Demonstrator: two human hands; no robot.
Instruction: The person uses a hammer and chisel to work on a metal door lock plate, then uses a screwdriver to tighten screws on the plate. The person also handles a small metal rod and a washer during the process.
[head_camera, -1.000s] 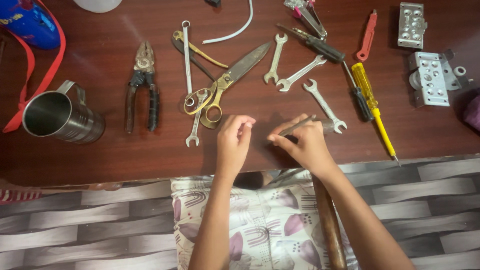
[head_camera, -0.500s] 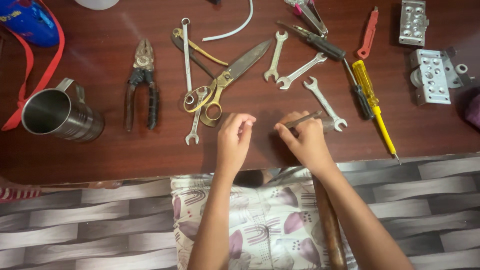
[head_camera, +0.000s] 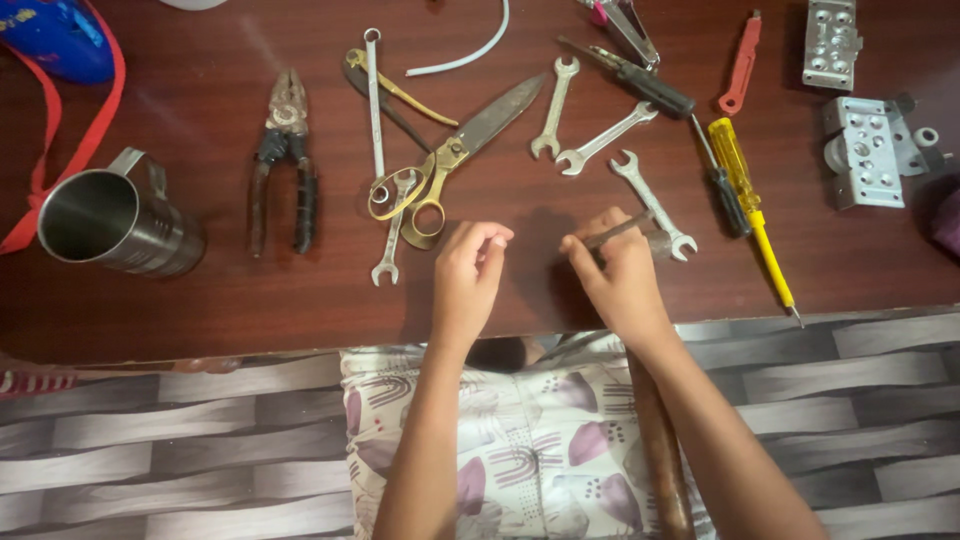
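Note:
My right hand (head_camera: 620, 275) grips a thin grey metal rod (head_camera: 618, 231), held slanted just above the dark wooden table (head_camera: 200, 300). A silver open-ended wrench (head_camera: 652, 203) lies right beside it. My left hand (head_camera: 468, 275) hovers to the left with fingers curled loosely and nothing in it. Just beyond that hand lie brass-handled scissors (head_camera: 455, 155) and a small wrench (head_camera: 392, 230).
A steel mug (head_camera: 110, 215) stands at the left, with pliers (head_camera: 285, 160) next to it. Two more wrenches (head_camera: 580, 125), a black screwdriver (head_camera: 650, 90), a yellow screwdriver (head_camera: 750, 195), a red tool (head_camera: 742, 65) and grey metal blocks (head_camera: 865, 150) lie to the right. A blue object with a red strap (head_camera: 55, 45) is far left.
My right hand has shifted slightly left with the rod and tilted it more steeply. My left hand has barely moved.

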